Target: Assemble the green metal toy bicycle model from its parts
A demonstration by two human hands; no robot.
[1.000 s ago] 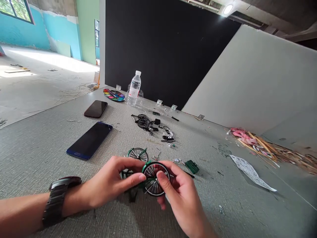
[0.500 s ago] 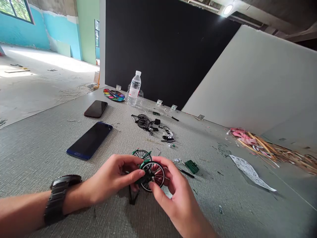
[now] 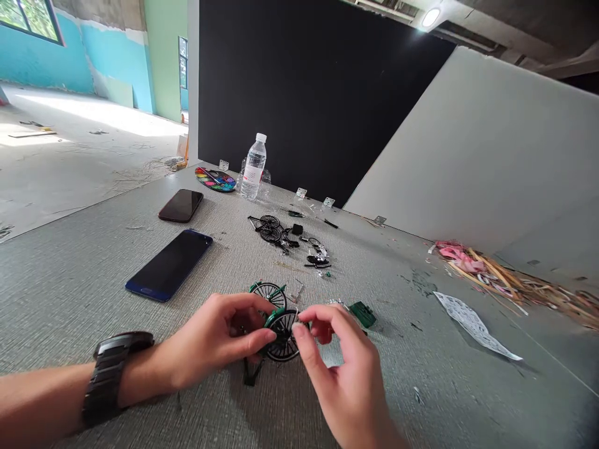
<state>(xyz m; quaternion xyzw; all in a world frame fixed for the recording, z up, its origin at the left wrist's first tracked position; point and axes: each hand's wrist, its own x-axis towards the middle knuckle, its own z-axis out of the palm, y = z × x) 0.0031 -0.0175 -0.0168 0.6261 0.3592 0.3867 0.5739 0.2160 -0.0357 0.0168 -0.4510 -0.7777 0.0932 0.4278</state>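
On the grey table [image 3: 421,380], I'm seeing my left hand [image 3: 219,330] grasping one green model bicycle [image 3: 274,318], its two wheels [image 3: 283,337] showing, frame mostly hidden, my right hand [image 3: 344,374] curling fingers [image 3: 302,333] beside it, contact unclear

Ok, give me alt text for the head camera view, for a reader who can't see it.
A small green model bicycle is held over a grey table by the left hand, with the right hand at its wheel. Beyond lie a black model bicycle among loose parts and a blue-edged smartphone.
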